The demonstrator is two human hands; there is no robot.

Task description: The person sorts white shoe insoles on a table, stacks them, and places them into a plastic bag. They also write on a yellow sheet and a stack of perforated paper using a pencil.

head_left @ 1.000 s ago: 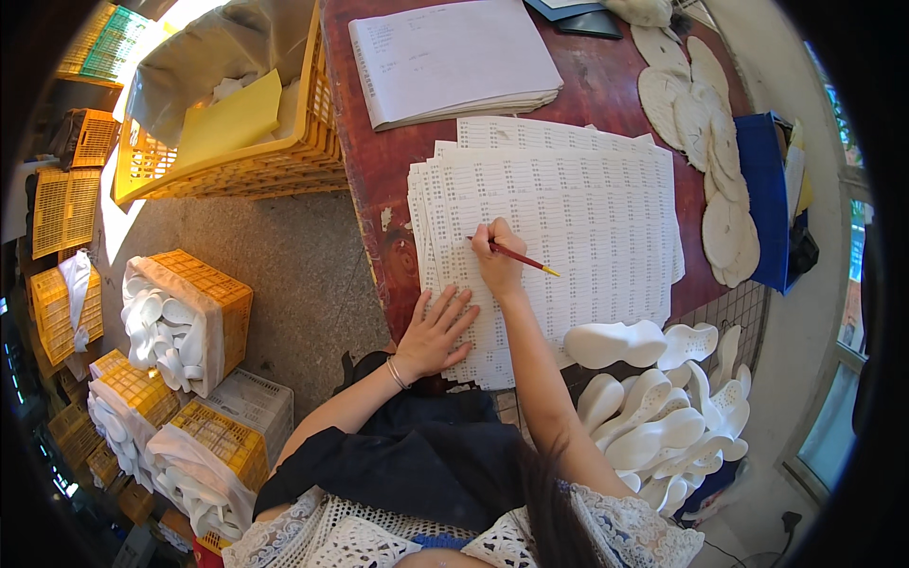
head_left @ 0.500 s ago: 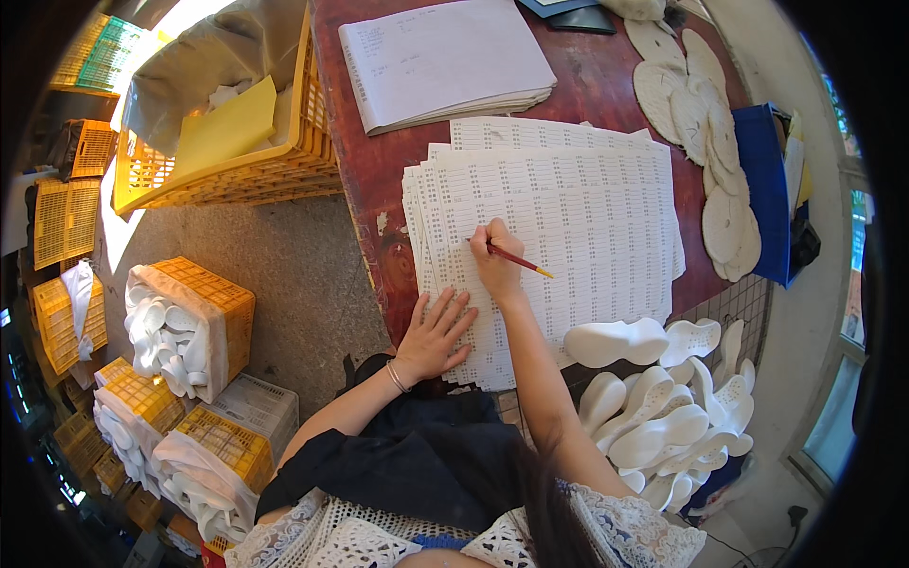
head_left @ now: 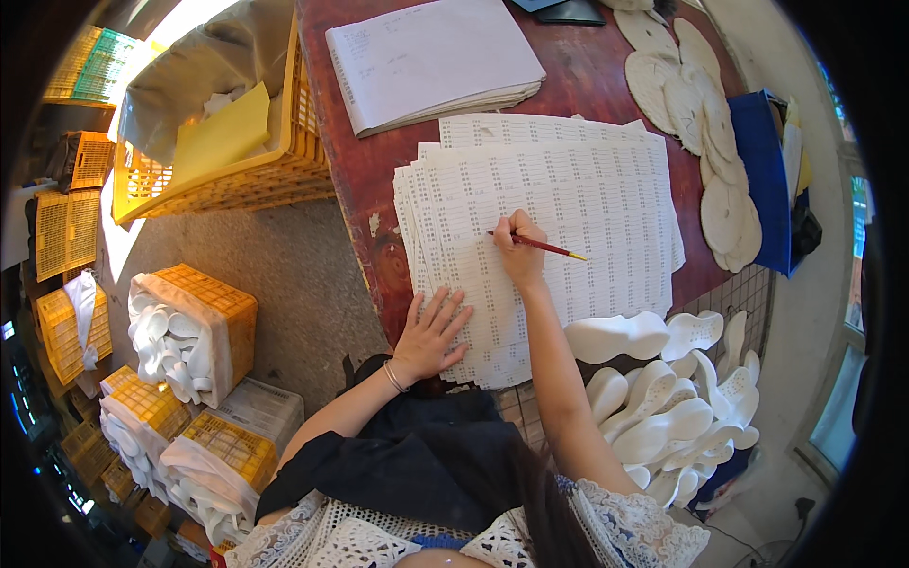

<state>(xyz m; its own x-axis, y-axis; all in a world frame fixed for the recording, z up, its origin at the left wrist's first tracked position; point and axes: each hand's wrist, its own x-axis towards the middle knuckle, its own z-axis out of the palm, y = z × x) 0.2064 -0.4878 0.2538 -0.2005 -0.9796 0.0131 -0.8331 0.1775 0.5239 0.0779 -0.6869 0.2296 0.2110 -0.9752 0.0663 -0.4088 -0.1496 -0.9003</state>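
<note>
A stack of white printed sheets point(head_left: 606, 218) with rows of small marks lies on the red table point(head_left: 379, 204). My right hand point(head_left: 522, 248) grips a dark red pen with a yellow end point(head_left: 559, 251), its tip on or just above the top sheet left of my fingers. My left hand point(head_left: 431, 338) lies flat with fingers spread over the lower left edge of the stack. Beyond the sheets sits a thick pad of white paper point(head_left: 436, 57) with handwriting on its top page.
White shoe insoles point(head_left: 663, 431) are piled at my right. Round, cream-coloured flat pieces point(head_left: 729, 222) line the table's right side by a blue box point(head_left: 765, 180). A large yellow crate point(head_left: 237, 189) stands left of the table, with several smaller insole-filled crates point(head_left: 213, 293) below.
My right hand and the pen have shifted right and slightly up across the sheet. My left hand stays in place. The view has tilted a little.
</note>
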